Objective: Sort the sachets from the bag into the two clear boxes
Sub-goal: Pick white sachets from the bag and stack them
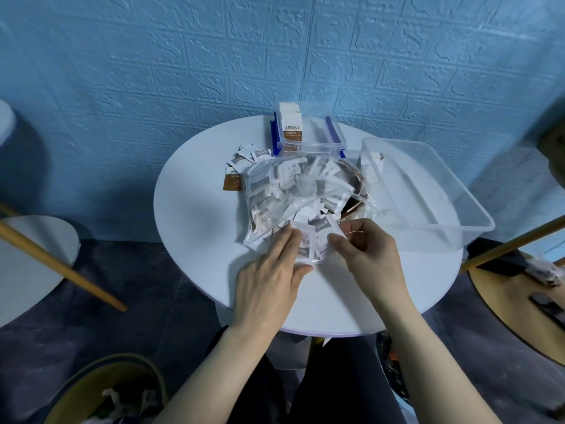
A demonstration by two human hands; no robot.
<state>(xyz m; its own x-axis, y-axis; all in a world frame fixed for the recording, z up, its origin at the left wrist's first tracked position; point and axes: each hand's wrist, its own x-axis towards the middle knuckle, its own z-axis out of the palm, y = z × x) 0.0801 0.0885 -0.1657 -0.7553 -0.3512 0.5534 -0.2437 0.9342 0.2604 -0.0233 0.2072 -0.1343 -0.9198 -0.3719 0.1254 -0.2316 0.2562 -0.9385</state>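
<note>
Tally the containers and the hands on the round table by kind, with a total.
Clear boxes: 2, the small box and the large box
Clear bag of sachets: 1
Hands: 2, left hand and right hand
Total: 5

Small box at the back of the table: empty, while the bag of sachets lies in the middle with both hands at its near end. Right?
Not quite. The head view shows the small box already holds upright sachets at its left end. The rest stands: the bag lies mid-table, with the left hand and right hand at its near end.
</note>
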